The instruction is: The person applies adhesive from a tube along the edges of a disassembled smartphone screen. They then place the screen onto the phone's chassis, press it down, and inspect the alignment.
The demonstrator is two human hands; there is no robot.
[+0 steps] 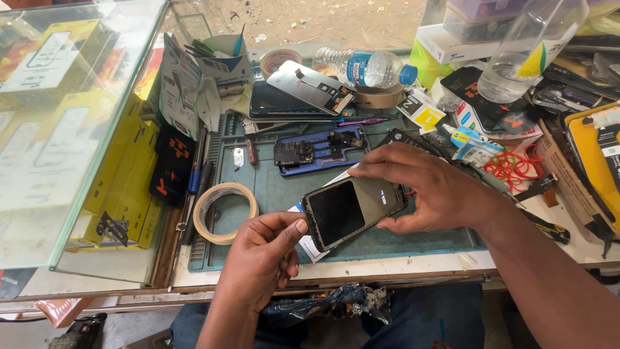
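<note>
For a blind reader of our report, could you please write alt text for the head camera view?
Two hands hold a dark phone screen panel over a green work mat: the left hand at its lower corner, the right hand at its far end. An opened blue phone, a tape roll and a water bottle lie nearby.

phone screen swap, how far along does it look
Done: the blue phone frame lies opened on the green mat, its insides bare. In hand: the left hand and right hand hold a dark screen panel by its ends above the mat. Left: panel and frame are still apart.
</note>
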